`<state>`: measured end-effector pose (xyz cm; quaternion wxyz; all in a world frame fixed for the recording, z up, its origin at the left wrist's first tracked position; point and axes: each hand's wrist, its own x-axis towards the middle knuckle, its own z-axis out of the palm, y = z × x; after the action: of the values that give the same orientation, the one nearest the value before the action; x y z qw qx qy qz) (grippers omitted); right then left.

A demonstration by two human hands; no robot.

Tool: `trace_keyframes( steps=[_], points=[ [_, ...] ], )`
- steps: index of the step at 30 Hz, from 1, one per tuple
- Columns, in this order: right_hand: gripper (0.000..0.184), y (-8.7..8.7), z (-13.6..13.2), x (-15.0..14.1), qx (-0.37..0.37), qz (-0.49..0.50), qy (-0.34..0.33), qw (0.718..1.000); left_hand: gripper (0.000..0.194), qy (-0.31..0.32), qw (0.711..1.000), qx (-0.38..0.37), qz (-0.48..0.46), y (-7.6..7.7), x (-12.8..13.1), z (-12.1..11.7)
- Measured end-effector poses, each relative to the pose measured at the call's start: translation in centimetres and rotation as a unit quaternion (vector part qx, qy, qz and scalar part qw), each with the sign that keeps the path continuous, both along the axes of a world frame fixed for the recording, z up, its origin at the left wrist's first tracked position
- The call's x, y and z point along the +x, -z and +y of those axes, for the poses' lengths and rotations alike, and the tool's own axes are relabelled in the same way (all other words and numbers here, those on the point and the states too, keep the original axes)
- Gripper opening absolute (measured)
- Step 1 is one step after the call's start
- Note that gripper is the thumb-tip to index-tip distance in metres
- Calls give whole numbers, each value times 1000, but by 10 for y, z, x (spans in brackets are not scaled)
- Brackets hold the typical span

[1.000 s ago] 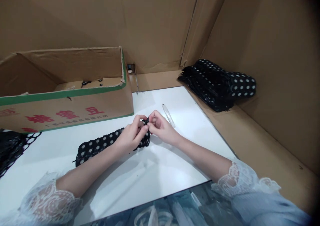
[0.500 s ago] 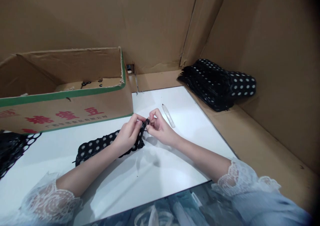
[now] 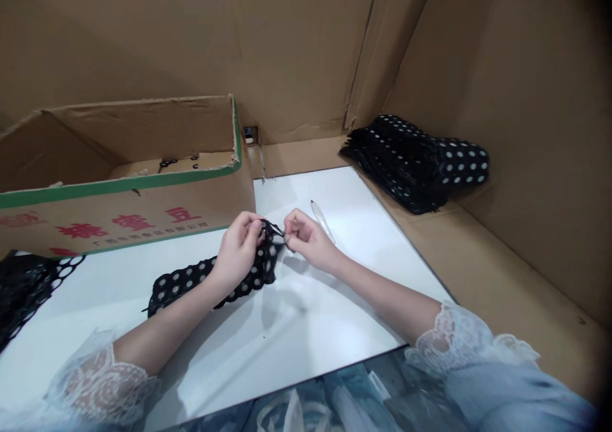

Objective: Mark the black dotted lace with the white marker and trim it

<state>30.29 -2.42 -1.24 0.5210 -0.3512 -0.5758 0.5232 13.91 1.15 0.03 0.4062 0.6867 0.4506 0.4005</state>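
Note:
A black strip with pale round dots lies on the white tabletop, its far end lifted between my hands. My left hand pinches that end between thumb and fingers, and the forearm covers part of the strip. My right hand is closed on a thin dark strand drawn out from the lifted end, a short way to the right of my left hand. Just behind my right hand lies a white pencil-like stick with a dark tip.
An open cardboard box with a green rim stands at the back left, small black bits inside. More black dotted strips are piled on cardboard at the right. Black material with round holes lies at the left edge. Cardboard walls enclose the table.
My hands have moved apart slightly, my left hand shifting left. A dark strand now stretches between them from the strip's end. The view has shifted a little.

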Motion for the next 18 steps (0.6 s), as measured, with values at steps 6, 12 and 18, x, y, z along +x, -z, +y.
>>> trace_keyframes(
  steps=[6, 12, 18],
  points=[
    [8, -2, 2, 9, -17, -42, 25, 999, 16, -103, 987, 84, 95, -2, -6, 5],
    [16, -2, -1, 4, -92, -56, -11, 994, 13, 3, 981, 47, 188, 7, 10, -28],
    [16, 2, -3, -4, -89, 6, 2, 996, 20, 15, 994, -27, 110, 20, 14, -36]
  ],
)
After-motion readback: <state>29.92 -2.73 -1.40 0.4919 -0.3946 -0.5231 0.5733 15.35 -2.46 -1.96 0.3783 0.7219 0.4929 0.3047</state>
